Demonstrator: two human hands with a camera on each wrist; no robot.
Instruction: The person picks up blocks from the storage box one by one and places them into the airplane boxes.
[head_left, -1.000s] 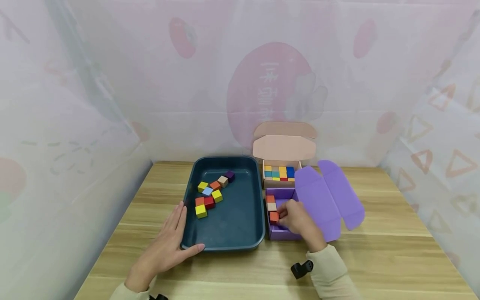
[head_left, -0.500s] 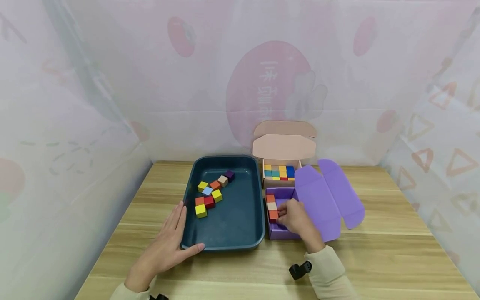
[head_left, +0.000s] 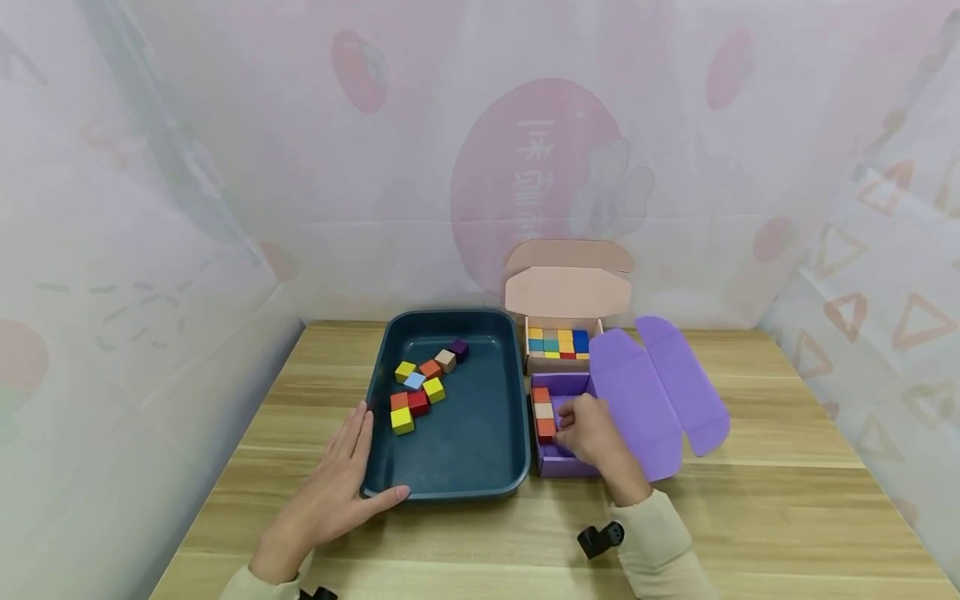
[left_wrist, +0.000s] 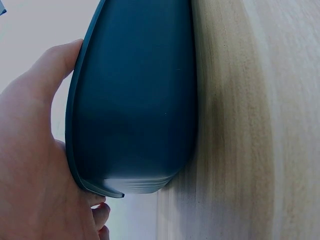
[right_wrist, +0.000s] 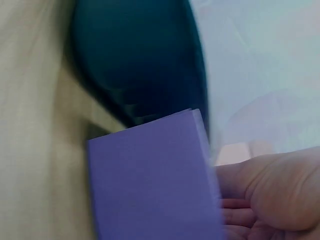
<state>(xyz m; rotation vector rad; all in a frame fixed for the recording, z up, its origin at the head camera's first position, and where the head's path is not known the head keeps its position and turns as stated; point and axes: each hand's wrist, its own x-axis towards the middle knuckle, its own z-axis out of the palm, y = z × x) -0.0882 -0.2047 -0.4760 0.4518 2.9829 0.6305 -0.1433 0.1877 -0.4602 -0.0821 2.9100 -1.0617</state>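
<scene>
My left hand (head_left: pixel 333 479) lies spread against the near left corner of the dark teal tray (head_left: pixel 480 467); its thumb rests over the front rim. In the left wrist view the thumb (left_wrist: pixel 62 60) touches the tray's rim. My right hand (head_left: pixel 592 429) reaches into the open purple box (head_left: pixel 562 469), fingertips pinching an orange-red block (head_left: pixel 545 429) by the left wall. That block stands in a row behind which come a pale wood block (head_left: pixel 543 411) and another orange block (head_left: pixel 542 395). The box wall (right_wrist: pixel 155 180) hides my right fingertips in the right wrist view.
Several coloured cubes, among them a yellow cube (head_left: pixel 402 421) and a purple cube (head_left: pixel 459 351), lie in the tray. Behind the purple box stands an open light brown box (head_left: pixel 562 365) holding rows of blocks. The purple lid (head_left: pixel 637 404) folds out rightward onto the wooden table (head_left: pixel 787 500).
The orange-red block in my right fingers has shifted slightly left and back, from standing askew to lining up with the row. The left hand has stayed in place on the tray.
</scene>
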